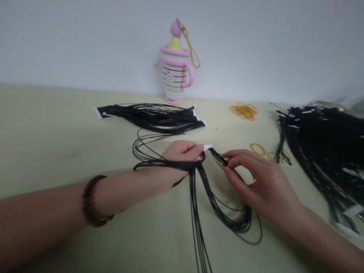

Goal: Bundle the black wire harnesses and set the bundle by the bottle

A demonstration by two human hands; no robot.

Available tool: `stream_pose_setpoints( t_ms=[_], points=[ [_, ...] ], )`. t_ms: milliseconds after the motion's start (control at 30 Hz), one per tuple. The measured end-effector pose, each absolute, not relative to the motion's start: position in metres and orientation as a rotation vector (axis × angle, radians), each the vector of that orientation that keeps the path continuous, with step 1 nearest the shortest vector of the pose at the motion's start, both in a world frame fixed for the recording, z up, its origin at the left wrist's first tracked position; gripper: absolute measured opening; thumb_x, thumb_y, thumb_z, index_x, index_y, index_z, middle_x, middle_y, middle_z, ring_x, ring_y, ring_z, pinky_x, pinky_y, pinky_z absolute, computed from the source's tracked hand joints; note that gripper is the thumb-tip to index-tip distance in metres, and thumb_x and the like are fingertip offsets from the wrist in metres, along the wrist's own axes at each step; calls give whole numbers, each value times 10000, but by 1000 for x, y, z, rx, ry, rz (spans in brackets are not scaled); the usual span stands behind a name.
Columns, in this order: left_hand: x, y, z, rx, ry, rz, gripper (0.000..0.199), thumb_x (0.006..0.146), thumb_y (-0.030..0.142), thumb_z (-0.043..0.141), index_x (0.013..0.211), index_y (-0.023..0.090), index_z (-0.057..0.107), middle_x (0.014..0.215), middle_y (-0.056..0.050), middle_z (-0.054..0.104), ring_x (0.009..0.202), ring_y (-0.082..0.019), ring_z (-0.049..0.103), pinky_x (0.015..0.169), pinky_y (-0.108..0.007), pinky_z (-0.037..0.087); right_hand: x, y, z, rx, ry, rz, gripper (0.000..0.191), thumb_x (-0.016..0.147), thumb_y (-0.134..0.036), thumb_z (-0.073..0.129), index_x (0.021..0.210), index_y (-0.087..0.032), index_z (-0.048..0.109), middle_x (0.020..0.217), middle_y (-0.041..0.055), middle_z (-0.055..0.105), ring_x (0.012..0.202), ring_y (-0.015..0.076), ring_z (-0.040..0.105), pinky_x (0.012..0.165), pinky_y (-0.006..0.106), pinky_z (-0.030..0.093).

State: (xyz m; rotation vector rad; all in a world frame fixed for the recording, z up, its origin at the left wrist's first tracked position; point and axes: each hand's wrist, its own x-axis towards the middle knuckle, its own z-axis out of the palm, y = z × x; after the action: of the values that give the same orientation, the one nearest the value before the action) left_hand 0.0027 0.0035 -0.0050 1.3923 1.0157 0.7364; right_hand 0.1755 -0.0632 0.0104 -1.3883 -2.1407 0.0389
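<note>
Thin black wires with a white connector point(208, 147) form a wire harness point(210, 185) at the middle of the table. My left hand point(182, 153) is closed on the harness near the connector, with wires draped over the wrist and hanging down in front. Its lower fingers are hidden. My right hand point(256, 178) pinches the wires just right of the connector between thumb and fingers. Below it, some of the wires sag in a loop. A dark bead bracelet point(92, 201) is on my left wrist.
Behind my hands lies a bundle of black harnesses point(159, 117) with white ends. A large pile of harnesses point(327, 140) covers the right side. Orange rubber bands point(243, 111) and a yellow ring point(258, 149) lie between. A pink-rimmed cup point(174, 77) stands against the wall.
</note>
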Motion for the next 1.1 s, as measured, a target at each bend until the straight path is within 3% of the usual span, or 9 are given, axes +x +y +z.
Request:
stream_pose_setpoints(
  t_ms=[167, 267, 367, 433, 600, 700, 733, 1000, 1100],
  points=[
    [2, 4, -6, 1238, 1021, 849, 227, 780, 346, 528, 690, 139, 505, 624, 27, 408, 543, -78, 356, 489, -205, 263, 182, -66, 27, -1508, -2179, -121, 137, 848, -212, 498, 728, -178, 555, 701, 44, 616, 622, 155, 593, 537, 260, 438],
    [1, 5, -6, 1239, 973, 844, 230, 793, 332, 518, 674, 139, 476, 626, 29, 392, 544, -72, 339, 490, -208, 252, 180, -71, 32, -1627, -2159, 365, 239, 905, -280, 403, 692, -202, 479, 544, -7, 598, 472, 122, 575, 455, 231, 424],
    [0, 5, -7, 1228, 898, 842, 263, 804, 352, 511, 662, 146, 433, 630, 34, 361, 548, -64, 312, 490, -205, 241, 177, -73, 29, -1592, -2036, 1031, 273, 954, -304, 271, 742, -215, 418, 573, -23, 654, 438, 96, 595, 460, 202, 465],
    [-1, 6, -8, 1185, 866, 846, 265, 802, 355, 521, 669, 150, 421, 636, 36, 354, 548, -61, 311, 493, -203, 248, 178, -70, 26, -1620, -2011, 1129, 262, 956, -289, 258, 760, -213, 416, 575, -27, 659, 425, 92, 589, 454, 197, 459],
    [1, 5, -8, 978, 877, 878, 221, 793, 304, 524, 674, 148, 423, 633, 33, 369, 518, -54, 348, 482, -197, 284, 185, -61, 17, -1776, -2302, 412, 176, 816, -183, 527, 643, -193, 553, 524, -31, 581, 450, 103, 517, 431, 213, 340],
    [3, 7, -8, 962, 915, 914, 210, 787, 298, 510, 663, 148, 430, 625, 31, 377, 494, -54, 366, 463, -189, 298, 189, -59, 16, -1744, -2263, 157, 35, 742, -172, 617, 768, -195, 623, 586, -26, 575, 493, 109, 513, 460, 223, 351],
    [3, 7, -8, 973, 941, 915, 202, 779, 295, 518, 664, 145, 448, 618, 30, 386, 482, -54, 365, 449, -183, 290, 190, -59, 17, -1725, -2200, 86, 102, 732, -187, 631, 833, -195, 628, 611, -21, 570, 511, 113, 515, 473, 228, 365],
    [3, 5, -10, 1063, 938, 892, 234, 740, 344, 603, 702, 129, 518, 617, 25, 437, 491, -57, 364, 432, -173, 265, 168, -86, 48, -1648, -1427, -229, 158, 812, -276, 575, 963, -247, 613, 898, 58, 620, 716, 190, 566, 584, 318, 401],
    [2, 5, -12, 1099, 916, 904, 263, 737, 373, 601, 686, 137, 496, 615, 26, 433, 505, -62, 365, 432, -179, 254, 155, -91, 57, -1643, -1509, -231, 142, 813, -255, 580, 954, -254, 601, 833, 42, 621, 677, 186, 565, 599, 323, 415]
  ],
)
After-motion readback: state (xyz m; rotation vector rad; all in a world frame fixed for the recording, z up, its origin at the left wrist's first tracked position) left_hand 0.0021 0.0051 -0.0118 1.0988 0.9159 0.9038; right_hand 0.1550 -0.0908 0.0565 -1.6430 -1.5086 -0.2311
